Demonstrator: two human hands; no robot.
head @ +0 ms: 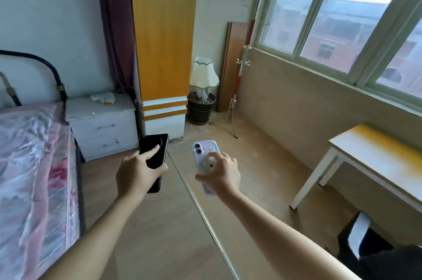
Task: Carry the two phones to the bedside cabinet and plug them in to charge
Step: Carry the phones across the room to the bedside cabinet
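The cabinet (100, 124) serves as the landmark: a white bedside unit with drawers, standing against the wall. To its left, touching its side, is the bed (34, 165) under a pink floral cover. On the cabinet's top, toward the back, lies a white power strip (102, 97). In front of the cabinet and to its right, above the floor, the left hand (134, 174) holds the black phone (155, 161), fingers wrapped around its lower half and one finger laid across its back. Further right of the cabinet, the right hand (220, 173) grips the clear-cased phone (206, 151), camera end pointing away, fingers closed over its back. Behind, right of the cabinet, stands a lamp (204, 81). Far right, well apart from the cabinet, is a yellow-topped worktop (379, 154).
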